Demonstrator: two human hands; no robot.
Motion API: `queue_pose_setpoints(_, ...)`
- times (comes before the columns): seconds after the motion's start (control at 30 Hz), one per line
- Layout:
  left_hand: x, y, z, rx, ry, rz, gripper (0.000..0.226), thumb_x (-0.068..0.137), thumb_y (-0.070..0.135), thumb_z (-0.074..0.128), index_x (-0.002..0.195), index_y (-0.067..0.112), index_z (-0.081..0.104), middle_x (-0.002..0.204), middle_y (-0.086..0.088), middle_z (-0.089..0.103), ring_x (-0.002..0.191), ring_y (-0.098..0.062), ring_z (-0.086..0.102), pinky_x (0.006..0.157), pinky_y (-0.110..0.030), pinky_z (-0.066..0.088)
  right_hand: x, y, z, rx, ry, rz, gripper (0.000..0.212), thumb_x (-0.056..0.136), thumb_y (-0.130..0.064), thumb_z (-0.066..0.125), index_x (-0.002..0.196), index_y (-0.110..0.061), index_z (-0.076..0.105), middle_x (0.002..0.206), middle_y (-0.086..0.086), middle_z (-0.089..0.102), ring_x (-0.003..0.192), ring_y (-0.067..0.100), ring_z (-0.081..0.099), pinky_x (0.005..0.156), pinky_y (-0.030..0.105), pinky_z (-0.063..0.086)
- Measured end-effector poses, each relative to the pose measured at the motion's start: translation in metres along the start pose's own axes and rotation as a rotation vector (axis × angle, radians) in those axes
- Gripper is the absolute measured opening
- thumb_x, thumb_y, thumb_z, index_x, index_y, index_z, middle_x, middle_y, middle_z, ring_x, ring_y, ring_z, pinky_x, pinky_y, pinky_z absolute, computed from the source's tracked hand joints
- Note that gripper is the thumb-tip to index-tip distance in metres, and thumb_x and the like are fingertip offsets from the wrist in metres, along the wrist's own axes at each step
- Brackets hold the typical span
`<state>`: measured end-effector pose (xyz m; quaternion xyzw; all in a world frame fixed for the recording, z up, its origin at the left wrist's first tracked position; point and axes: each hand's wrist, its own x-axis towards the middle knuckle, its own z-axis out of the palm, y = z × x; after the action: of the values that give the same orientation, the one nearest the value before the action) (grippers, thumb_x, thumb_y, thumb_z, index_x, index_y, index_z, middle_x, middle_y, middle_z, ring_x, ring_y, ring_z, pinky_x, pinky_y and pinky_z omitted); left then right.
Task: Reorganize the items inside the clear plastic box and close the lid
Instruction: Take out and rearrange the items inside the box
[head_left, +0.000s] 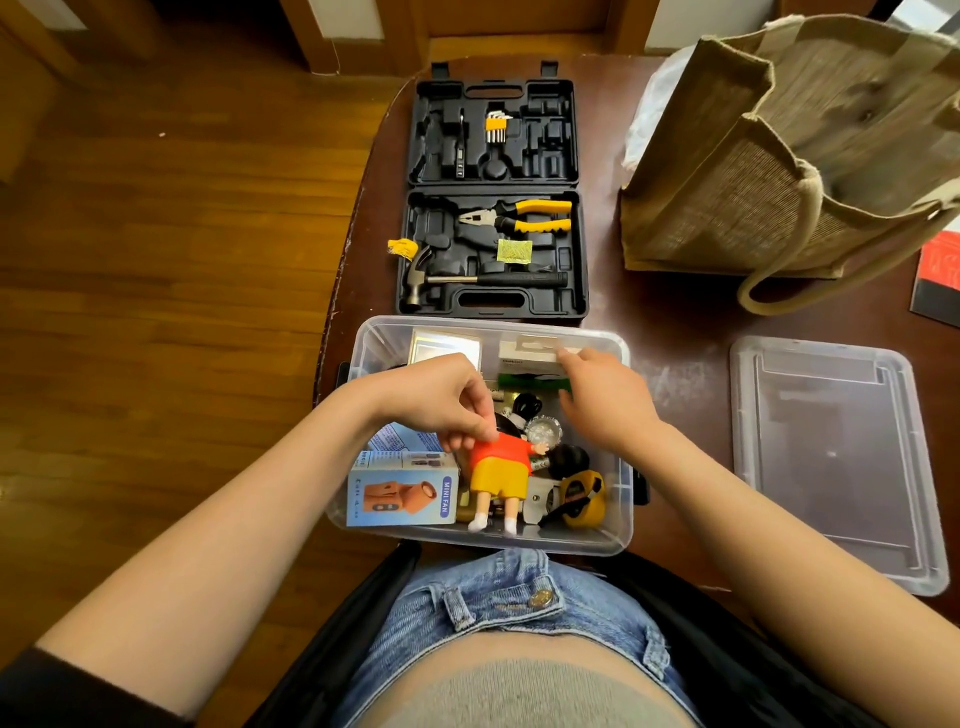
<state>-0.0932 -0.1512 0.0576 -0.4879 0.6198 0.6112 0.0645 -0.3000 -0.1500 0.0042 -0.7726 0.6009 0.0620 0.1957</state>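
The clear plastic box stands open at the table's near edge, in front of my lap. Inside, my left hand pinches a toy figure in a red shirt and yellow shorts by its shoulder. My right hand grips a small white and green carton at the box's far right. A blue mini fan box lies at the near left, a yellow tape measure at the near right, with black cables and a shiny round piece between. The clear lid lies flat on the table to the right.
An open black tool case with pliers, a hammer and hex keys lies just beyond the box. A jute tote bag stands at the far right, a red and black booklet beside it. Wooden floor lies to the left of the table edge.
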Motion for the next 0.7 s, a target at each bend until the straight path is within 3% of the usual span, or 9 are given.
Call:
queue_pose_setpoints(0.17, -0.001, -0.002, 0.002, -0.028, 0.017, -0.006, 0.006, 0.085, 0.010, 0.069, 0.080, 0.011, 0.071, 0.060, 0.003, 0.067, 0.052, -0.007, 0.061, 0.054, -0.018, 0.050, 0.004, -0.004, -0.003, -0.049, -0.023, 0.010, 0.040, 0.090, -0.015, 0.047, 0.129, -0.012, 0.047, 0.113, 0.010, 0.054, 0.105, 0.029, 0.050, 0.062, 0.031, 0.038)
queue_pose_setpoints(0.43, -0.004, -0.007, 0.006, -0.074, 0.049, 0.035, 0.006, 0.085, 0.012, 0.070, 0.080, 0.009, 0.072, 0.060, 0.002, 0.067, 0.052, -0.008, 0.060, 0.054, -0.018, 0.050, 0.000, 0.002, -0.006, 0.062, 0.028, 0.024, 0.033, 0.091, -0.015, 0.044, 0.122, -0.010, 0.055, 0.106, 0.008, 0.056, 0.091, 0.027, 0.056, 0.062, 0.031, 0.045)
queue_pose_setpoints(0.53, -0.005, -0.010, 0.009, -0.106, 0.056, 0.054, 0.006, 0.085, 0.012, 0.070, 0.081, 0.010, 0.073, 0.062, 0.001, 0.067, 0.053, -0.008, 0.060, 0.054, -0.018, 0.050, -0.009, 0.004, -0.006, 0.130, 0.068, 0.026, 0.034, 0.092, -0.017, 0.046, 0.124, -0.010, 0.055, 0.108, 0.008, 0.060, 0.088, 0.026, 0.059, 0.067, 0.035, 0.053)
queue_pose_setpoints(0.7, -0.006, -0.010, 0.010, -0.124, 0.062, 0.065, 0.008, 0.086, 0.012, 0.069, 0.080, 0.014, 0.073, 0.062, 0.002, 0.068, 0.053, -0.006, 0.061, 0.055, -0.016, 0.049, -0.020, 0.011, -0.008, 0.181, 0.097, -0.004, 0.034, 0.092, -0.018, 0.049, 0.125, -0.011, 0.056, 0.109, 0.007, 0.064, 0.092, 0.024, 0.061, 0.076, 0.035, 0.051)
